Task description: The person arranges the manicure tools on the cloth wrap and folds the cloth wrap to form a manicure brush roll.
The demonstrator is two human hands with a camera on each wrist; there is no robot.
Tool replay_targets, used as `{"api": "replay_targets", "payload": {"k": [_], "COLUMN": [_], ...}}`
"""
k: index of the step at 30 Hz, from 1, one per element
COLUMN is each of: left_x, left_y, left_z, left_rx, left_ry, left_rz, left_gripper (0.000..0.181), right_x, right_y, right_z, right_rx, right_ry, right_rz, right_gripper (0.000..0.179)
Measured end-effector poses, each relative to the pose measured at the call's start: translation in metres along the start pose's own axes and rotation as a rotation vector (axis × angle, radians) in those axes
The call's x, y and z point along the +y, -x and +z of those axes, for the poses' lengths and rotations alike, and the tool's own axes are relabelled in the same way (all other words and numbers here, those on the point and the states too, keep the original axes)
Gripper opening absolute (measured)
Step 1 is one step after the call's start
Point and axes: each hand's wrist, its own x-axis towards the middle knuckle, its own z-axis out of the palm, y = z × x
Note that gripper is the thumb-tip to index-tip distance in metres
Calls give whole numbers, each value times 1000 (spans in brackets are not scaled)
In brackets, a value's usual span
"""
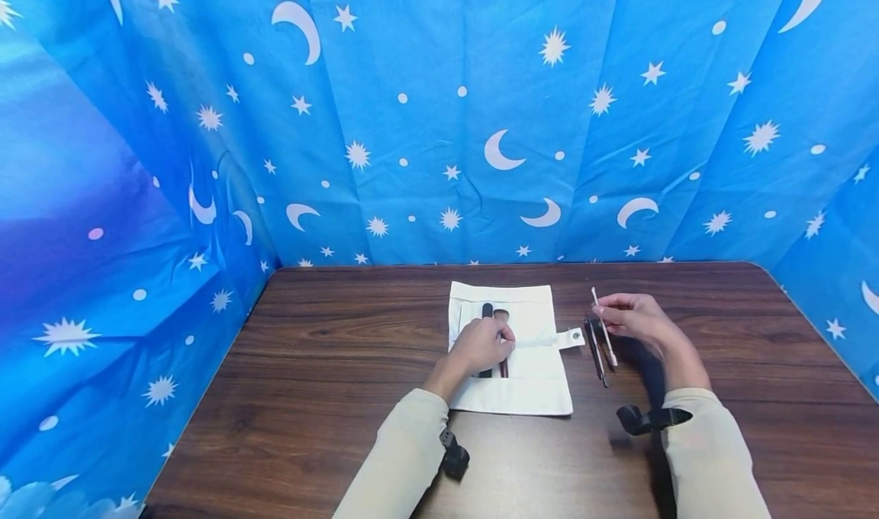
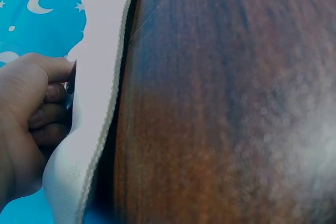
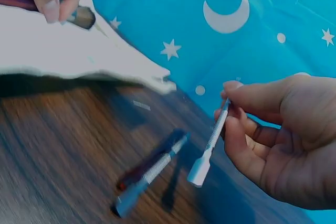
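A white fabric tool pouch (image 1: 536,393) lies unfolded on the table, its pocket holding a black flat strip (image 1: 487,310) and a makeup brush (image 1: 502,315) with a reddish handle. My left hand (image 1: 482,345) is over the pouch, thumb and forefinger pinching the cloth at the pocket's edge beside the brush. To the right, my right hand (image 1: 639,320) holds a slim silver cuticle pusher (image 3: 210,142) near its upper end, between thumb and fingers. In the right wrist view its flat spade-shaped tip points down. Two slender tools (image 3: 152,171), one silver and one dark, lie side by side beneath.
A snap strap (image 1: 571,339) sticks out from the pouch's right side toward the slender tools. The dark wood table (image 1: 330,366) backs onto a blue curtain (image 1: 426,130) with moons and stars. Each wrist wears a black camera mount (image 1: 645,420).
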Motion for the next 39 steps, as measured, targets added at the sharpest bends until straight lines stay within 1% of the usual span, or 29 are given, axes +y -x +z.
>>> {"api": "replay_targets", "payload": {"k": [3,5,9,15,19,23,26,31,39], "left_x": [0,0,1,1,3,4,4,4,3], "left_y": [1,1,1,2,1,-1,-1,-1,-2], "left_z": [0,-1,-1,1,2,2,1,1,0], "left_rx": [-6,-7,-10,11,19,29,34,39,35], "left_ry": [-1,4,10,25,33,44,42,32,33], "left_rz": [-4,-6,-9,-27,-50,-61,-59,-50,-51], "left_gripper": [10,11,13,11,9,6,6,6,8], "right_x": [-7,-13,-22,-29,-32,-33,-32,-30,-33], "right_y": [0,-1,-4,-11,-16,-20,-25,-35,-46], "right_z": [9,16,30,52,63,72,77,85,95], "right_rx": [10,20,51,85,94,104,125,152,180], "right_ry": [-28,-51,-92,-84,-97,-124,-153,-199,-173], "right_rz": [-19,-26,-39,-61,-70,-96,-114,-133,-120], "right_gripper": [13,11,14,25,26,27,30,29,40]}}
